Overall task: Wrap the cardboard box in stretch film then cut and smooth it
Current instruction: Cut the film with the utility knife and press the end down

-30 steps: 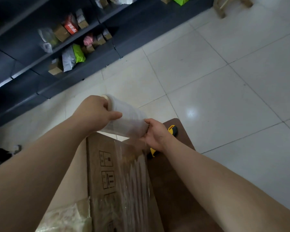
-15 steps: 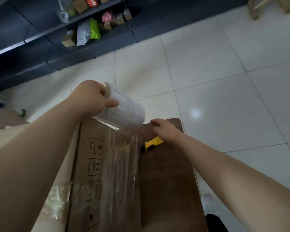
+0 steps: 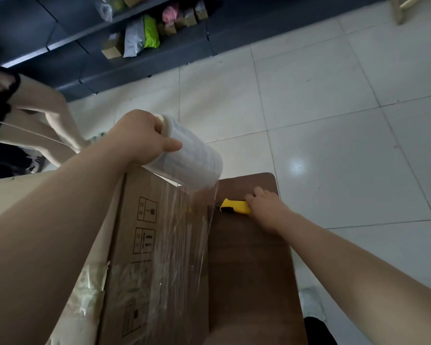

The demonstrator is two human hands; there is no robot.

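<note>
Brown cardboard box [image 3: 144, 245] half-filmed, left hand [image 3: 139, 138] gripping film roll [image 3: 187, 158], right hand [image 3: 266, 205] closing on yellow cutter [image 3: 234, 207]

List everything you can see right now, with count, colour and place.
cardboard box: one, brown, on the table, partly filmed
stretch film roll: one, clear, held above the box's far end
knife: one, yellow and black, on the table's far end
table: one, dark brown, under the box
shelves: dark, along the far wall, holding packets and small boxes
floor: pale tiles
left hand: gripping the roll's end
right hand: on the knife's handle
</note>
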